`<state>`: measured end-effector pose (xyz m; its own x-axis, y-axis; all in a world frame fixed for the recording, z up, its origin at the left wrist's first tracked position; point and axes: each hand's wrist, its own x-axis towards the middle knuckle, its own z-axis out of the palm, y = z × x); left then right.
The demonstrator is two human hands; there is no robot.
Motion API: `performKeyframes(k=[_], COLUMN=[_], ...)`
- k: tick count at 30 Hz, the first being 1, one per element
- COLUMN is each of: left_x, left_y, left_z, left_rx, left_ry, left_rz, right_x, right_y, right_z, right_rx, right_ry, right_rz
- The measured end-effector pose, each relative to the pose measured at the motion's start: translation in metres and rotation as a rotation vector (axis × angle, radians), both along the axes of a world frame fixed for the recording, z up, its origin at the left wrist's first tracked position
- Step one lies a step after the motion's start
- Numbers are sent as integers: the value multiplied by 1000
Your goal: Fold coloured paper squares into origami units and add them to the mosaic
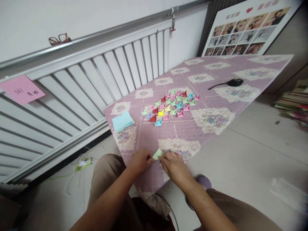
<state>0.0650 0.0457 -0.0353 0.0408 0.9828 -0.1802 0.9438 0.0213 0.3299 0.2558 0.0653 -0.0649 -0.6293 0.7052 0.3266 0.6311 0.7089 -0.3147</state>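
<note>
A pale green piece of folded paper (pixel 158 154) lies near the close corner of the table, its top coming to a point. My left hand (pixel 141 160) pinches its left edge with thumb and finger closed. On the paper's right side, my right hand (pixel 172 162) presses down with the fingers together, covering that corner. Farther up the cloth, several small folded paper pieces (pixel 167 108) in green, pink, red, blue and yellow sit in slanting rows. To the left rests a stack of square paper sheets (pixel 123 121), light blue on top.
A patterned purple tablecloth (pixel 149 138) covers the table. A black object with a thin handle or cord (pixel 235 82) lies at the far right. Beyond the left edge stands a white radiator (pixel 96 75) with glasses (pixel 59 39) on its pipe. A power strip (pixel 84 164) lies on the floor.
</note>
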Motion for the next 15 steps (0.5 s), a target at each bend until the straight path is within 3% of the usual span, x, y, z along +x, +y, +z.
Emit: performKeyframes(k=[15], left_x=[-4], left_y=[18], left_z=[-3], left_rx=[-154], left_ry=[-6], left_rz=[0], right_x=[0], right_y=[-1], right_z=[-1], right_rx=[23], right_ry=[-38], right_rz=[-1])
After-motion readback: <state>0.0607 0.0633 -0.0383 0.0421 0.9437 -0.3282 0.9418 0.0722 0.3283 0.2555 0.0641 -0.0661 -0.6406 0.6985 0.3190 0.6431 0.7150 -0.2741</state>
